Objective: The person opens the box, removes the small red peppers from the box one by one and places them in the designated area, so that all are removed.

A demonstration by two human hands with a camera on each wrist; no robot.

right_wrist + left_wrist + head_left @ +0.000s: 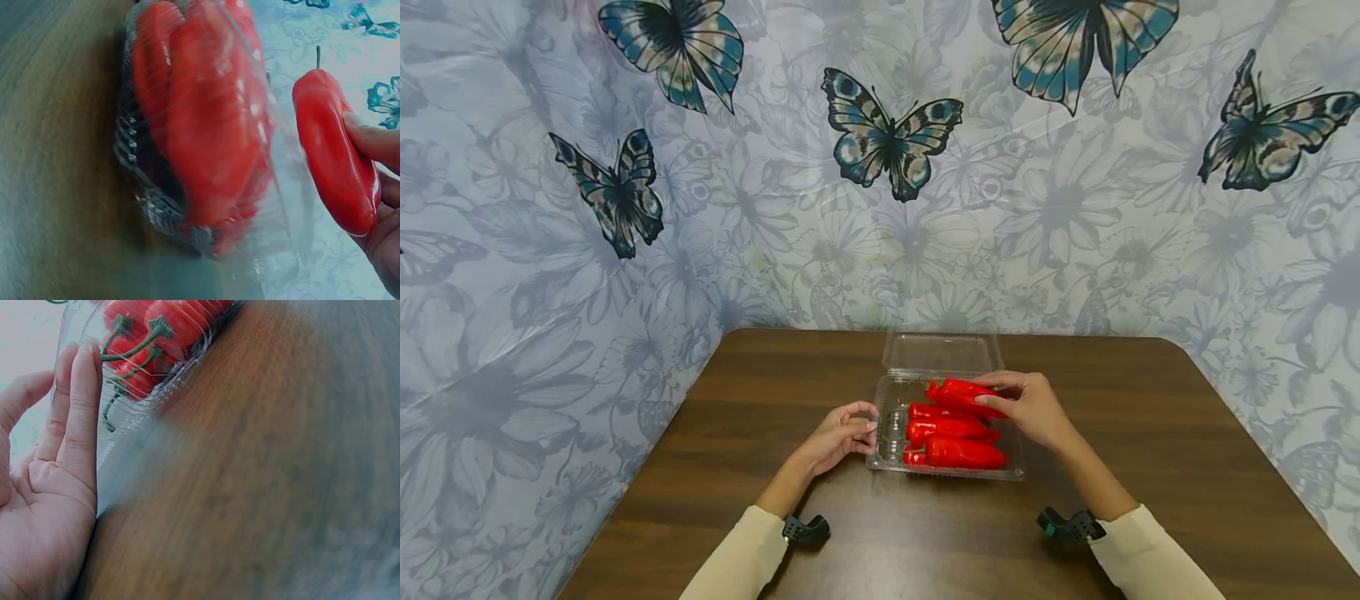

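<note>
Red and glossy, the held pepper [958, 395] is over the far part of the clear container [943, 472], pinched between the right hand's [1033, 408] thumb and fingers; a light, even pinch at its middle should stop it rolling. Other peppers [955, 453] lie inside, so lowering gently would spare their green stems [161, 327]. Fingers nearly straight, the left hand [837, 437] grips nothing at the left edge, well placed to steady it. Beyond, the lid [942, 353] lies open over the brown table [790, 375]

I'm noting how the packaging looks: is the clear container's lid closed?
No, the lid is open, on the far side of the tray holding red peppers.
</note>
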